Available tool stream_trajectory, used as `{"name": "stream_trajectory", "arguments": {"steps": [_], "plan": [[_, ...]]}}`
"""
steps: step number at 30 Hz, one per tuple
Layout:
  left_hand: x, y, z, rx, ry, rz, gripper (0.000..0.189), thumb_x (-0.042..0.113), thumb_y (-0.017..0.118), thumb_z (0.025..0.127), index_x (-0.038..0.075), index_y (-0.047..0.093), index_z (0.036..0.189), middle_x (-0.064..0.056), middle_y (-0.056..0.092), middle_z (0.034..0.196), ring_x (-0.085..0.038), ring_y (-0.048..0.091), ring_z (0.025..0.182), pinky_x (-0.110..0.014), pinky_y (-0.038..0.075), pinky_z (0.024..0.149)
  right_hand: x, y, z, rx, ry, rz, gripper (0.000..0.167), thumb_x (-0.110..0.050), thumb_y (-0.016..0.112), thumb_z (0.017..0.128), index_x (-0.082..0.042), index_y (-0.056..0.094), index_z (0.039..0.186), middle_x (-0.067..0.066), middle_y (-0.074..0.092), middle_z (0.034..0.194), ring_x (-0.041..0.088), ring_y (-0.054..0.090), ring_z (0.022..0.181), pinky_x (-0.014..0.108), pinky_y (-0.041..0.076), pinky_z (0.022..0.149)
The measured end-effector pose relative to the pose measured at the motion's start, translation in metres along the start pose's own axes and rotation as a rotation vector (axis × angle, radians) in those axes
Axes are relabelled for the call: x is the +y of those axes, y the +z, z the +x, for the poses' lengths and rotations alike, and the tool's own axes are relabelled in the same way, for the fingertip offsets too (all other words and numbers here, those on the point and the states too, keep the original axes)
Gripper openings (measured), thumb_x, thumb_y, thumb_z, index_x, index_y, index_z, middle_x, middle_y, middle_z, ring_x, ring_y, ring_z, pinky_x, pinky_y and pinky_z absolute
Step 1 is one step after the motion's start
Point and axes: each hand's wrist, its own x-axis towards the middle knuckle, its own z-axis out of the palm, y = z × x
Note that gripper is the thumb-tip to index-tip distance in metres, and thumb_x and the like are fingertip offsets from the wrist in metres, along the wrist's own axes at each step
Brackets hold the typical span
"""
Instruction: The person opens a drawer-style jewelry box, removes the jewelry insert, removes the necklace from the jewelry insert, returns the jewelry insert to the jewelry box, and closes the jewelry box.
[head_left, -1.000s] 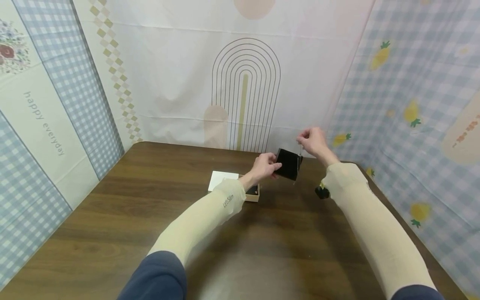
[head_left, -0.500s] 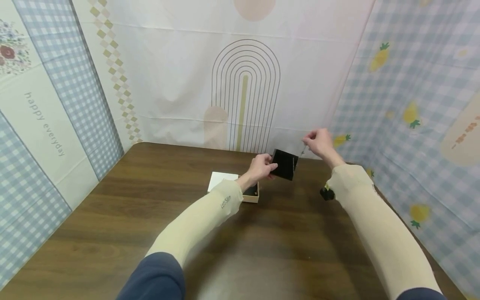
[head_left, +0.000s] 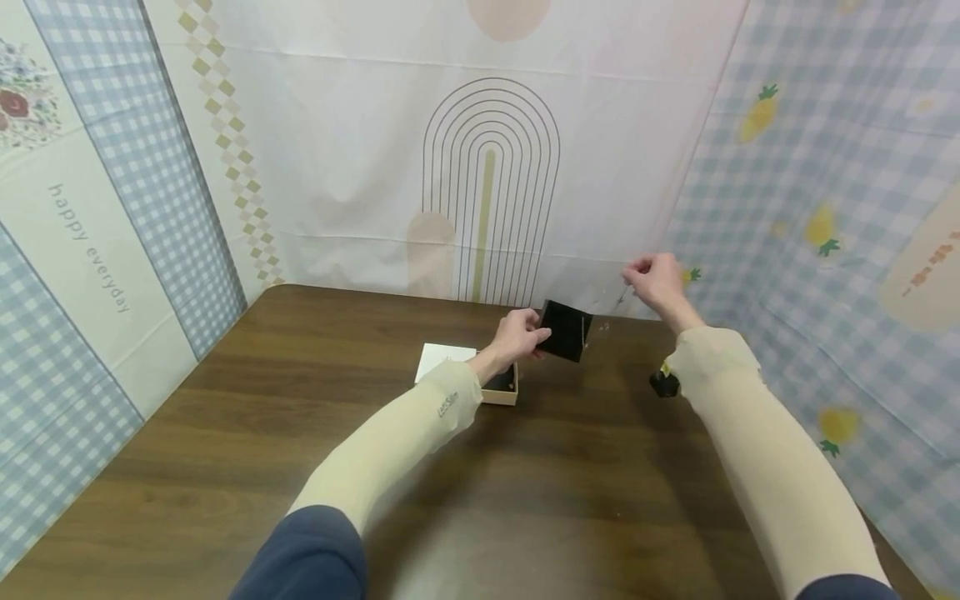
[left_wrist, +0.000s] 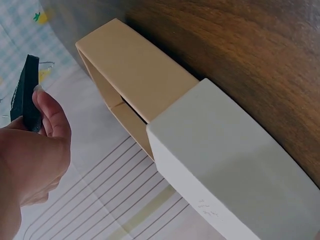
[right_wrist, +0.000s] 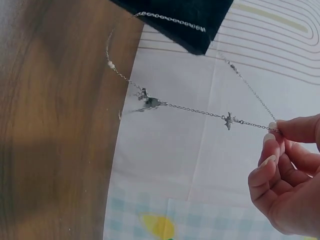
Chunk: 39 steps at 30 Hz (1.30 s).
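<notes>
My left hand (head_left: 519, 333) pinches a thin black jewelry pad (head_left: 564, 332) by its left edge, tilted above the table. In the left wrist view the pad (left_wrist: 27, 95) shows edge-on between thumb and fingers. Thumb and fingertips of my right hand (right_wrist: 290, 165) pinch a fine silver chain with charms (right_wrist: 192, 109). A star charm (right_wrist: 229, 120) hangs near the fingers, with a larger charm (right_wrist: 150, 101) and a pearl-like bead (right_wrist: 111, 65) farther along. One stretch of chain lies across the pad's face; two strands run from the pad side toward my right hand.
A tan box (head_left: 501, 398) with a white lid or sleeve (head_left: 442, 357) over part of it sits on the brown wooden table (head_left: 315, 400), left of the pad. Printed cloth (head_left: 337, 167) hangs close behind the table.
My right hand has moved to the right, away from the pad, drawing more of the chain out between them. My left hand and the pad have shifted slightly left.
</notes>
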Motion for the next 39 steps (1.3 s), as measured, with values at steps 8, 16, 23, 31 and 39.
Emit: {"name": "stream_trajectory", "arguments": {"steps": [8,16,23,31,39], "plan": [[-0.003,0.0,0.001,-0.006,-0.014,-0.029,0.035,0.008,0.059,0.094,-0.006,0.052,0.126,-0.025,0.062,0.111,-0.047,0.067,0.09,-0.049,0.057,0.082,0.007,-0.005,0.002,0.056,0.02,-0.015,0.025,-0.015,0.056,0.093,0.007,0.067,0.101,0.024,0.069,0.094,0.0,0.052,0.053,0.018,0.045,0.053],[-0.004,-0.002,0.0,-0.006,-0.004,0.003,0.033,0.009,0.058,0.095,-0.005,0.053,0.124,-0.024,0.062,0.111,-0.043,0.069,0.088,-0.047,0.058,0.082,0.009,-0.01,0.002,0.086,0.027,-0.015,0.025,-0.014,0.056,0.092,0.007,0.068,0.1,0.023,0.07,0.092,0.0,0.051,0.05,0.017,0.044,0.051],[-0.005,-0.003,0.0,-0.006,-0.004,-0.004,0.03,0.008,0.058,0.095,-0.006,0.054,0.121,-0.025,0.063,0.111,-0.043,0.069,0.087,-0.05,0.057,0.083,0.008,-0.015,0.003,0.102,0.024,-0.014,0.026,-0.013,0.056,0.092,0.008,0.068,0.099,0.025,0.07,0.092,-0.002,0.05,0.048,0.017,0.044,0.049],[-0.007,-0.003,0.001,0.004,-0.004,0.034,0.028,0.01,0.059,0.095,-0.004,0.055,0.119,-0.023,0.065,0.108,-0.039,0.07,0.083,-0.047,0.058,0.082,0.011,-0.021,0.003,0.086,0.029,-0.006,0.027,-0.014,0.055,0.093,0.009,0.067,0.101,0.025,0.069,0.095,0.006,0.057,0.054,0.017,0.046,0.051],[-0.006,-0.003,0.001,-0.003,-0.017,0.009,0.032,0.01,0.059,0.095,-0.004,0.054,0.123,-0.023,0.063,0.111,-0.04,0.069,0.084,-0.047,0.058,0.083,0.017,-0.025,0.005,0.088,0.034,-0.023,0.027,-0.016,0.056,0.093,0.009,0.067,0.1,0.022,0.069,0.09,0.001,0.053,0.051,0.018,0.045,0.051]]}}
